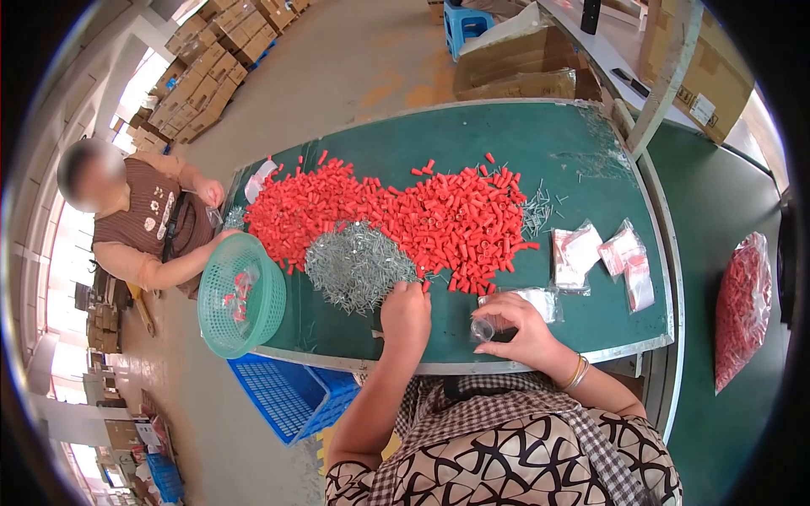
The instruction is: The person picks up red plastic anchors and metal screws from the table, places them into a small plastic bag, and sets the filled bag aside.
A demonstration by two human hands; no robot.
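My left hand (407,320) is closed at the near edge of a heap of grey metal screws or nails (359,263). Small red plastic sleeves (472,221) spread in a big pile beyond it, a couple of them right by the fingertips. Whether those fingers hold one is hidden. In my right hand (525,331), thumb and fingers are curled around a small clear plastic bag (482,329), its mouth rounded open. Just behind that hand lies a stack of clear bags (542,302) on the green table (494,126).
Two more bag stacks (577,255) (626,260) lie to the right. A green basket (274,316) overhangs the left edge, above a blue crate (283,401). A co-worker (156,219) sits at the left end. A bag of red pieces (744,308) lies far right.
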